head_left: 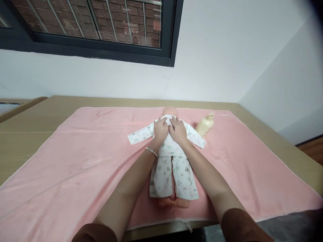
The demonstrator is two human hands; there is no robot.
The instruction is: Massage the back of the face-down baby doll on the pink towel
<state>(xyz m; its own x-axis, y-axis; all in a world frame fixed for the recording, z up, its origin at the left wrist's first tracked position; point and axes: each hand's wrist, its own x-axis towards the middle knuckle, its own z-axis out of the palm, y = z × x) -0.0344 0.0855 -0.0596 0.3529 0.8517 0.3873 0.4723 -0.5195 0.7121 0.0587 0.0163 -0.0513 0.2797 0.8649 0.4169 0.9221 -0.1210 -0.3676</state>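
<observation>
A baby doll (170,111) lies stretched out in the middle of the bed, its head toward the wall and its bare feet toward me. It wears a white printed top (171,148) with long sleeves spread to both sides, and matching trousers (163,176). My left hand (160,129) rests flat on the left of the doll's upper body, fingers extended. On the other side my right hand (178,129) lies the same way, its fingers spread over the cloth. Neither hand grips anything. A cream-coloured bottle (205,124) lies tilted just beyond the right sleeve.
Under the doll a pink blanket (101,151) covers much of a light wooden surface (30,134). White walls (209,67) rise behind and at the right. A dark-framed window (101,40) with bars is at upper left.
</observation>
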